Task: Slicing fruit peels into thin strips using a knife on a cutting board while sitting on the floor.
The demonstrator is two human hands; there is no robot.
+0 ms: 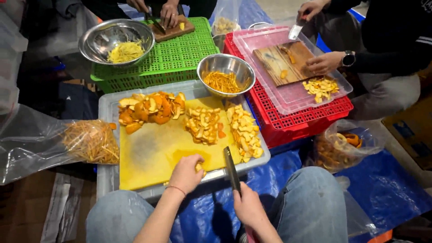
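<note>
From the head camera I look down on a yellow cutting board (153, 153) lying on an upturned grey tray (104, 108) across the wearer's knees. I take the board as my landmark. At its near edge my left hand (185, 173) presses down with curled fingers, pinching a small piece of peel (198, 167) against the board. Just right of that, my right hand (247, 208) is wrapped tight around the handle of a dark knife (231, 168), its blade angled up over the board's near right corner, close to the piece but not touching it as far as I can tell.

Along the board's far edge sit three heaps: whole orange peels (150, 110) at the far left, cut squares (203, 125) at the middle, and a long row of pale pieces (245, 132) down the right side. Beyond the far right corner stands a steel bowl of orange strips (225, 75). Left of the board lies a clear bag of shredded peel (90, 140).

Farther off behind the board, a green crate (180, 54) carries a second steel bowl (114, 38) with yellow shreds, and another person's hands (168, 13) work at a small wooden board (173, 30). To the board's far right, a red crate (297, 119) holds a clear tray and a wooden board (281, 63), where a third person's hand (324, 63) rests.
</note>
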